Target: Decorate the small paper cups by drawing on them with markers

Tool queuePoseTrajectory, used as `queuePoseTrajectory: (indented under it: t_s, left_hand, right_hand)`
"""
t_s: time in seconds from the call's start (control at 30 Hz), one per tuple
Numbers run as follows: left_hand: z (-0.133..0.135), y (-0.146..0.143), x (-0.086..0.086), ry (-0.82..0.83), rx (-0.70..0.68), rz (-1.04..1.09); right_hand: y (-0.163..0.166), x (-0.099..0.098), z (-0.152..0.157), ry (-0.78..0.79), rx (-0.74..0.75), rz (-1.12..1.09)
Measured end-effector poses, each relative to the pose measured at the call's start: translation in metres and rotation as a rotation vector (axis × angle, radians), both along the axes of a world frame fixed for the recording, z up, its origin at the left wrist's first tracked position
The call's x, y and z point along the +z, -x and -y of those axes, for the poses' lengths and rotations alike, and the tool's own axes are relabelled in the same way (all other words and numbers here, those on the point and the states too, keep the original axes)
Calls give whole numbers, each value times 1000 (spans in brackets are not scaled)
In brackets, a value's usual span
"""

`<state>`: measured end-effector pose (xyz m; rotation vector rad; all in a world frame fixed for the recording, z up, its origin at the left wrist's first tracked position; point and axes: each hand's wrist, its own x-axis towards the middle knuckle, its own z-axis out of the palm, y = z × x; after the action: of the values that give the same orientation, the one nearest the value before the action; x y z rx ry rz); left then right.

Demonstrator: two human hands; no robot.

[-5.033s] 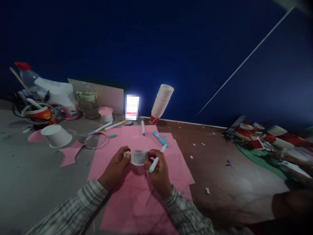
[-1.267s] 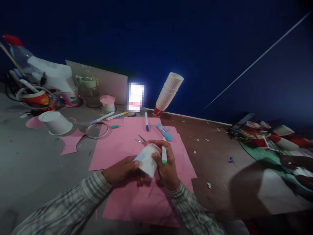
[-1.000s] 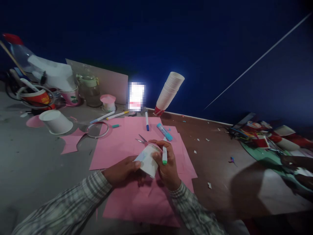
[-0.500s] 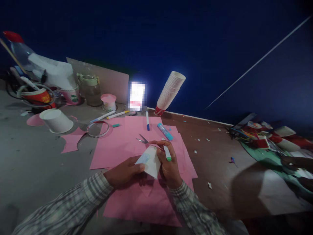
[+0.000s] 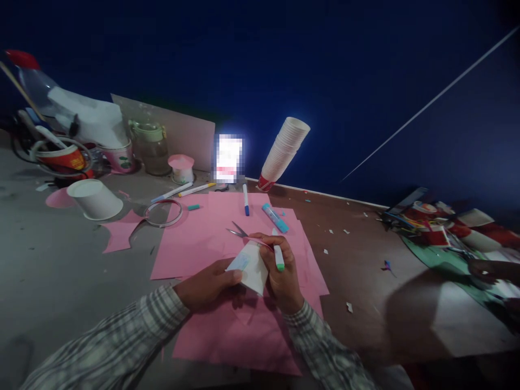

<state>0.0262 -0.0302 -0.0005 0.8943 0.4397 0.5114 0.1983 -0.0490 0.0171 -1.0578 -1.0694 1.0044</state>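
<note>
Through the head camera I see a deep blue wall (image 5: 182,54) rising behind the far edge of the worktop (image 5: 345,260), with a thin white line (image 5: 430,104) slanting across it. I can trace a pale strip (image 5: 349,200) along the foot of the wall. The surface looks grey to me on the left, reddish brown on the right. Light is dim; a pixelated rectangle (image 5: 229,156) glows by the far edge, and a shadow (image 5: 410,306) darkens the near right part.

Red-capped bottle (image 5: 36,82), lidded jar (image 5: 151,154)

Scissor blades (image 5: 242,234) ahead, cup stack (image 5: 284,151) beyond, room rightward over brown tabletop (image 5: 350,271)
</note>
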Motion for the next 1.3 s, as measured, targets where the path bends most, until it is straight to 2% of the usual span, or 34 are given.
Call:
queuePoseTrajectory:
  t_s: [0.53, 0.67, 0.8, 0.93, 1.13, 1.3]
  left_hand:
    - [0, 1, 2, -31, -55, 25]
    - [-2, 1, 1, 17, 7, 12]
    - [-3, 0, -1, 62, 156, 27]
    - [-5, 0, 0, 141, 252, 58]
    - [-4, 1, 3, 240, 193, 73]
    - [-3, 2, -1, 243, 143, 73]
  right_hand:
    - [-9, 1, -2, -157, 54, 164]
    - [-11, -2, -1, -207, -58, 221]
    - [-13, -6, -2, -357, -226, 202]
    - [-14, -5, -2, -469, -266, 201]
    - [-14, -1, -5, -347, -375, 529]
    - [-15, -12, -13, -423, -370, 660]
